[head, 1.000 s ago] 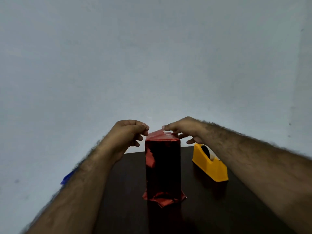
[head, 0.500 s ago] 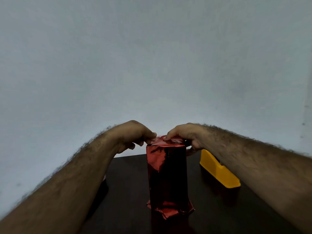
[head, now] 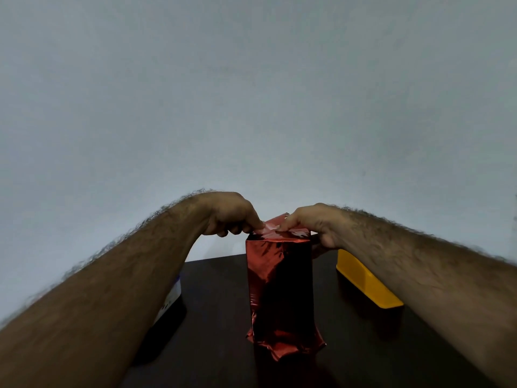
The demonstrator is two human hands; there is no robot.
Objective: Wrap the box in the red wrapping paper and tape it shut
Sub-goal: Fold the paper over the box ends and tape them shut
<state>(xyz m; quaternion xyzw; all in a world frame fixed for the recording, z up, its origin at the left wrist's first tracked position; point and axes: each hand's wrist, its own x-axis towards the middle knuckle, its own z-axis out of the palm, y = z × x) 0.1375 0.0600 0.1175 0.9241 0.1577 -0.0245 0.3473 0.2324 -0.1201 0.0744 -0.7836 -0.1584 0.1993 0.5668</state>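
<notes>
The box [head: 279, 284], covered in shiny red wrapping paper, stands upright on the dark table [head: 218, 317]. The paper is crumpled into folds at its foot. My left hand [head: 232, 214] and my right hand [head: 313, 222] meet over its top end. Between their fingertips a short pale strip of tape [head: 270, 227] lies across the folded red flap. Each hand pinches one end of that strip with curled fingers. The lower fingers of my right hand reach down the box's right side. The far face of the box is hidden.
A yellow tape dispenser [head: 366, 284] sits on the table right of the box, partly behind my right forearm. A white and blue object [head: 172, 299] shows under my left forearm at the table's left edge. A plain grey wall fills the background.
Both hands have come down and closer together onto the box's top, bringing the tape onto the folded flap. The view has shifted nearer, so the box looks larger.
</notes>
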